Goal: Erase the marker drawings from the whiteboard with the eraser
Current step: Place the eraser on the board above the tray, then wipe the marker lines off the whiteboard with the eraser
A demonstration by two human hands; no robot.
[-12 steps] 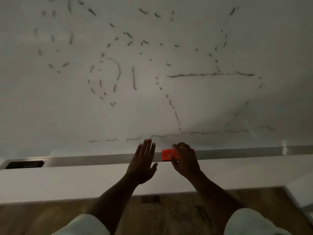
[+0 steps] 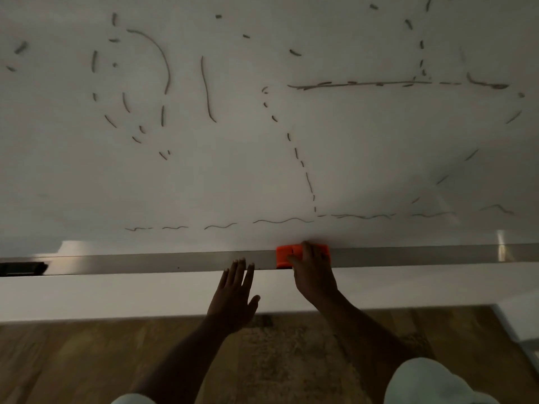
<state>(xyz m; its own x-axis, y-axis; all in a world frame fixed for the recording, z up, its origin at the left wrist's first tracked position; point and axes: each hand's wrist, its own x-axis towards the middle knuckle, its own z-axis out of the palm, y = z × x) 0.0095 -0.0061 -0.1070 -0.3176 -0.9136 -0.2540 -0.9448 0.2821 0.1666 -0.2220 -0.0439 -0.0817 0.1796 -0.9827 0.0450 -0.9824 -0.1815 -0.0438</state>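
The whiteboard [image 2: 262, 176] fills the upper view, covered in broken dark marker strokes [image 2: 207, 88]: curves at left, a dashed boat-like outline at right, wavy lines along the bottom. An orange eraser [image 2: 284, 256] rests in the metal tray [image 2: 175, 261] at the board's lower edge. My right hand [image 2: 313, 272] lies over the eraser with fingers curled on it. My left hand [image 2: 233, 295] is flat with fingers spread, just left of it, its fingertips at the tray's front edge.
A black object [image 2: 22, 268] sits at the tray's far left end. Below the tray runs a white wall band [image 2: 102, 295], then a wooden floor [image 2: 73, 360]. Pale sleeves show at the bottom corners.
The view has moved closer to the board. My left hand has dropped lower, from the board's bottom edge to below the tray. My right hand stays on the eraser in the tray.
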